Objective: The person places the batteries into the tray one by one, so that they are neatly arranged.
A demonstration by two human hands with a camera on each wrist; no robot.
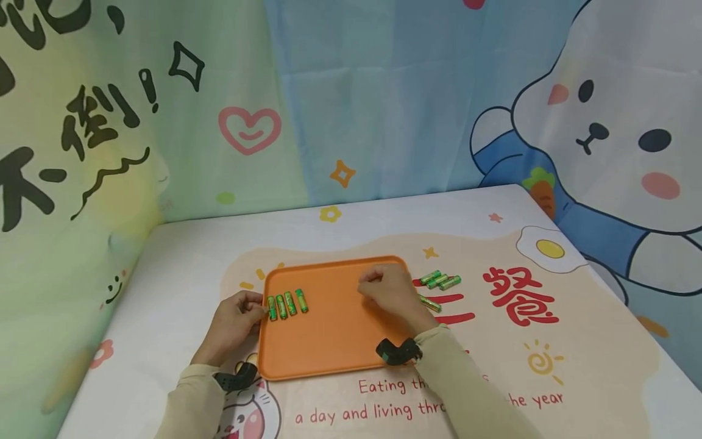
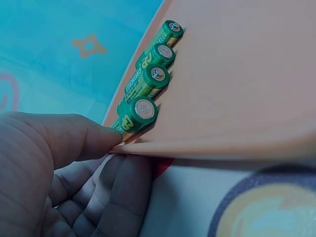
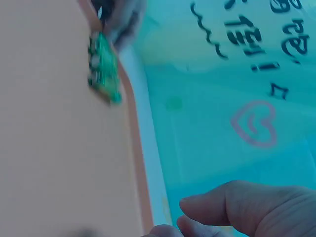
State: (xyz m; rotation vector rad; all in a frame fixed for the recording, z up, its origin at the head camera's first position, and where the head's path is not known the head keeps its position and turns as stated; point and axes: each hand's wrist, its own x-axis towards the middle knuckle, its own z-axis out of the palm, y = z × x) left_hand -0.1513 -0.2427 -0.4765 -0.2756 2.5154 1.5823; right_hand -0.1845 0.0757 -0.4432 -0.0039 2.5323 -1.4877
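Four green batteries (image 1: pixel 290 303) with yellow lettering and silvery ends lie side by side, right of the left hand (image 1: pixel 231 323), its fingers clamped on the orange tray (image 1: pixel 334 332). Above it, the right hand's (image 1: pixel 392 296) fingers curl loosely, tips close; more batteries (image 1: pixel 437 281) lie rightward.

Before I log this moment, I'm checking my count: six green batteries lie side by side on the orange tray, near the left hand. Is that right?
The count is wrong: four green batteries, not six, lie side by side on the orange tray, near the left hand, as the head view shows.
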